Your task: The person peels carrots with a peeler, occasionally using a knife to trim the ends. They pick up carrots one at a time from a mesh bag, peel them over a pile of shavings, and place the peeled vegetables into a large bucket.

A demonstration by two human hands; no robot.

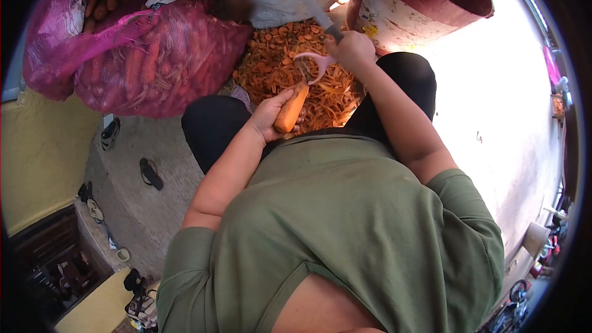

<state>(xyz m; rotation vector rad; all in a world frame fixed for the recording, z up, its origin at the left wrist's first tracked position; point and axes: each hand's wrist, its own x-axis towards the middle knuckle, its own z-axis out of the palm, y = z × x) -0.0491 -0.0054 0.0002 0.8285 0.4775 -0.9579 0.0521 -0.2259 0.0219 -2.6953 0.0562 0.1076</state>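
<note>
One carrot (pixel 291 110) gripped by left fingers (pixel 285 94); right fingers (pixel 350 39) grip knife (pixel 321 16), pink peeler (pixel 321 65); pale sack (pixel 280 5) shows "ndo".

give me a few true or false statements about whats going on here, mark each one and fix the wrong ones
1. The left hand holds a carrot. True.
2. The knife has its blade pressed against the carrot. False: the blade points away from it, beyond the right hand.
3. The right hand holds a pink peeler as well as the knife. True.
4. The mesh bag of carrots is green. False: it is pink.
5. The red and white bucket stands left of the peelings. False: it stands to their right.
6. A dark sandal lies on the ground to the person's left. True.
</note>
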